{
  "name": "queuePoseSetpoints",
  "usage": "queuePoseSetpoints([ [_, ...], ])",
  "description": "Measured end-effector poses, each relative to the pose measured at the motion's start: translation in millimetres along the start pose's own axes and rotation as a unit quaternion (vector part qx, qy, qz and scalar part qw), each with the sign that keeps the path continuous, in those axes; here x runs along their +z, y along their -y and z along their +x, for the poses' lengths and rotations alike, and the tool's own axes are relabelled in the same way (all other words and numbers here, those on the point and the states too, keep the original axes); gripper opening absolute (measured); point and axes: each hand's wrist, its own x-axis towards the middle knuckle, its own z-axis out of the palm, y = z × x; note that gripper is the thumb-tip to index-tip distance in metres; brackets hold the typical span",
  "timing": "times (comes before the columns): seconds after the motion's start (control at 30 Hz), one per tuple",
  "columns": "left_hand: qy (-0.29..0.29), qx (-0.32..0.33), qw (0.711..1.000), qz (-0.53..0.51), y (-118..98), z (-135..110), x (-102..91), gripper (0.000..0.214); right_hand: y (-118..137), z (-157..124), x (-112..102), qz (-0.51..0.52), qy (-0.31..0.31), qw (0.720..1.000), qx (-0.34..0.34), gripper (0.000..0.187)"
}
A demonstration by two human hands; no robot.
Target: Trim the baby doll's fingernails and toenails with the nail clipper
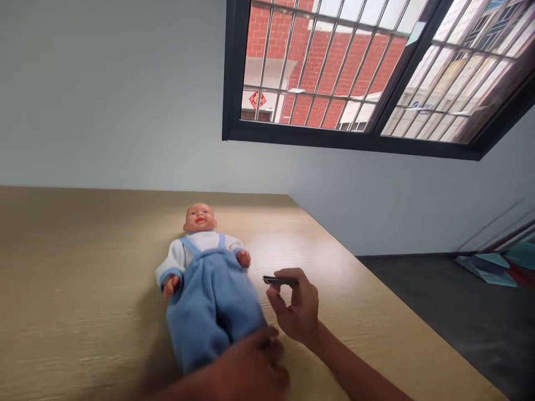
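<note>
Right hand [295, 307] pinched a black nail clipper [279, 281] beside a baby doll [204, 278] on a tan tabletop [92, 256]; blurred left hand [251, 370] touched the doll's blue trousers [213, 309], its grip unclear.

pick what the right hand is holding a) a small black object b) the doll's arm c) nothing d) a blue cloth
a, the right hand pinches a small black object in its fingertips, held over the table beside the doll.

Barred window [292, 131] (brick wall [317, 61] beyond); teal booklets [487, 273] on the floor [438, 317].
</note>
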Motion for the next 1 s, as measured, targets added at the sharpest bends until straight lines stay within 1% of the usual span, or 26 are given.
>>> queuePoseSetpoints([
  [0.03,0.011,0.003,1.0,-0.005,12,1,-7.1,0.007,-1,0,0,0.006,-0.003,1.0,0.01,0.018],
  [0.07,0.04,-0.006,0.999,-0.013,23,1,-15.1,0.008,-3,-1,1,0.012,-0.005,1.0,0.019,0.018],
  [0.1,0.05,-0.025,0.998,-0.013,33,0,-22.9,0.025,-3,-1,1,0.017,-0.008,0.999,0.026,0.017],
  [0.13,0.049,-0.043,0.998,-0.008,41,-3,-29.1,0.036,-4,-2,2,0.02,-0.013,0.999,0.033,0.017],
  [0.17,0.042,-0.051,0.998,-0.006,47,-8,-32.6,0.037,-4,-2,2,0.024,-0.016,0.999,0.039,0.017],
  [0.2,0.021,-0.063,0.998,-0.002,51,-14,-32.7,0.032,-4,-3,3,0.027,-0.02,0.998,0.044,0.017],
  [0.27,-0.057,-0.095,0.994,0.022,52,-28,-22.5,0.023,-3,-5,3,0.032,-0.026,0.998,0.055,0.017],
  [0.3,-0.118,-0.117,0.985,0.047,50,-35,-14.0,0.024,-3,-6,4,0.036,-0.025,0.997,0.06,0.017],
  [0.33,-0.18,-0.144,0.97,0.076,48,-41,-4.8,0.025,-4,-8,4,0.039,-0.023,0.997,0.063,0.018],
  [0.37,-0.229,-0.168,0.954,0.099,46,-45,3.7,0.025,-4,-10,4,0.043,-0.018,0.997,0.064,0.018],
  [0.4,-0.265,-0.183,0.94,0.112,44,-48,10.5,0.024,-4,-12,4,0.046,-0.012,0.997,0.061,0.019],
  [0.47,-0.303,-0.199,0.925,0.113,43,-50,17.7,0.019,-5,-17,4,0.05,0.002,0.998,0.044,0.021],
  [0.57,-0.306,-0.193,0.929,0.084,47,-48,17.2,0.014,-3,-23,3,0.055,0.023,0.998,0.004,0.026],
  [0.7,-0.282,-0.193,0.938,0.066,50,-47,17.7,0.01,3,-23,3,0.054,0.062,0.996,-0.042,0.031],
  [0.8,-0.283,-0.203,0.934,0.08,50,-46,22.9,0.015,3,-23,4,0.043,0.122,0.988,-0.084,0.044],
  [0.83,-0.285,-0.205,0.933,0.083,50,-46,24.3,0.015,3,-23,5,0.047,0.145,0.984,-0.088,0.047],
  [0.87,-0.287,-0.209,0.931,0.084,50,-45,25.2,0.016,2,-23,7,0.06,0.161,0.982,-0.074,0.049],
  [0.9,-0.289,-0.212,0.93,0.083,50,-45,25.6,0.018,2,-23,8,0.082,0.164,0.982,-0.043,0.048],
  [1.0,-0.29,-0.216,0.931,0.062,49,-45,23.4,0.031,2,-22,16,0.152,0.122,0.977,0.082,0.039],
])
